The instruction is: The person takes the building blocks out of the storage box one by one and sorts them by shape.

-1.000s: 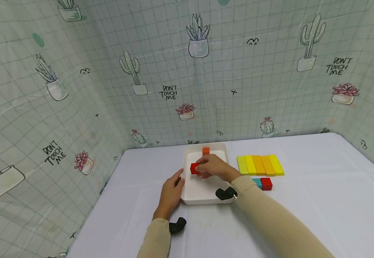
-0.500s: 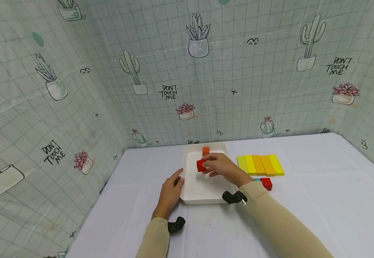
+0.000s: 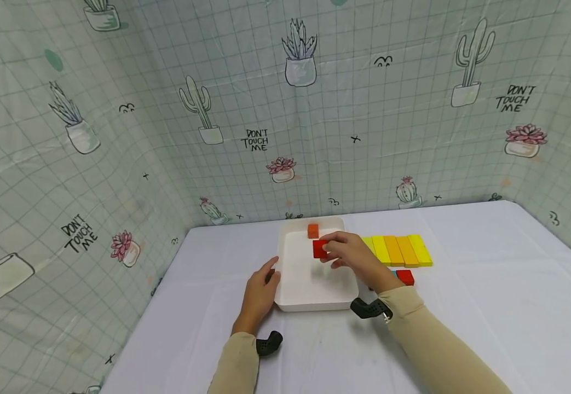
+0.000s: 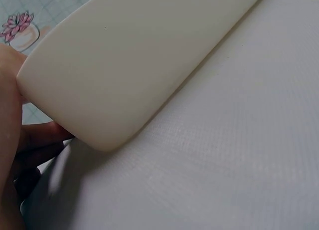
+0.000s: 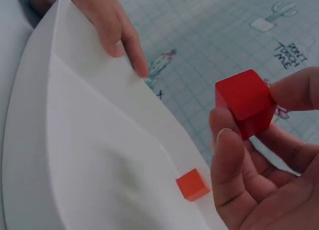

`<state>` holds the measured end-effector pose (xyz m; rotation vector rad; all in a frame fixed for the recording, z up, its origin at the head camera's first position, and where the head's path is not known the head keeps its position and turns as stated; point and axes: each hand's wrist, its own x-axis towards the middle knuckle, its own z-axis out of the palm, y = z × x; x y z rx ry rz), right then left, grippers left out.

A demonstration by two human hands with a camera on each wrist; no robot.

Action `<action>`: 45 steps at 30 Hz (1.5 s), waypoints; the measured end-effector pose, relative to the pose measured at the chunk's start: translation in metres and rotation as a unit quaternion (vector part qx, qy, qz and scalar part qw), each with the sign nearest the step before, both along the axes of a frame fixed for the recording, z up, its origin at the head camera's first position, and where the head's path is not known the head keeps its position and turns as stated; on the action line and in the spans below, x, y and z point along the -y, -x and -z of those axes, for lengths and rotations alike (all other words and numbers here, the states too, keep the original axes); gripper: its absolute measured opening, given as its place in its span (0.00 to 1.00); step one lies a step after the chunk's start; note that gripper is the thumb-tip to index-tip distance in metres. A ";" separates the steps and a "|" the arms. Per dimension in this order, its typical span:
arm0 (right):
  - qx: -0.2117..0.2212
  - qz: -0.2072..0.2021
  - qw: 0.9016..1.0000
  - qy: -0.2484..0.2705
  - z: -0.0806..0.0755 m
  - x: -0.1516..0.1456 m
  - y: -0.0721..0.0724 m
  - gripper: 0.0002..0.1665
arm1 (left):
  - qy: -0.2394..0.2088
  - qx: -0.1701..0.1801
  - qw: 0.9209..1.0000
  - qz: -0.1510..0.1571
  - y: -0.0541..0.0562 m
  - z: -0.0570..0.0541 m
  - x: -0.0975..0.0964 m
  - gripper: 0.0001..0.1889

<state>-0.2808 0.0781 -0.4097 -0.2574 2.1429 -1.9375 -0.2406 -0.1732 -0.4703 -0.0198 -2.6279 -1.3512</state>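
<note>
A red cube (image 3: 318, 249) is pinched between the thumb and fingers of my right hand (image 3: 359, 261), held above the white tray (image 3: 297, 287). In the right wrist view the red cube (image 5: 244, 96) sits at the fingertips, tilted, with its faces showing. An orange cube (image 3: 312, 231) lies inside the tray near its far end. My left hand (image 3: 260, 295) holds the tray's left side wall. Fingers of the left hand (image 5: 112, 28) reach over the rim in the right wrist view, while others (image 4: 42, 135) bend against the outside in the left wrist view.
Right of the tray, several yellow and orange flat blocks (image 3: 398, 251) lie side by side. In front of them are another red block (image 3: 405, 277) and a teal one, partly hidden by the right arm. A cactus-print cloth (image 3: 334, 109) hangs behind the white table (image 3: 502, 284).
My right hand has carried the red cube rightward and slightly back over the tray, uncovering more of the orange cube. The left hand stays at the tray's side.
</note>
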 end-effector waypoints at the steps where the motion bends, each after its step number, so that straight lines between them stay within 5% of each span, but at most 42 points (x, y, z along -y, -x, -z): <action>1: -0.002 -0.001 1.000 0.004 -0.001 -0.001 -0.001 0.23 | 0.001 0.001 1.000 -0.001 -0.001 0.000 0.000 0.23; 20: -0.028 -0.043 0.999 -0.006 -0.010 -0.039 -0.010 0.24 | 0.006 0.003 1.000 0.003 0.000 -0.004 0.001 0.23; 45: -0.038 -0.013 0.999 -0.030 -0.016 -0.088 -0.024 0.28 | -0.016 -0.001 1.000 0.013 -0.002 -0.002 -0.001 0.24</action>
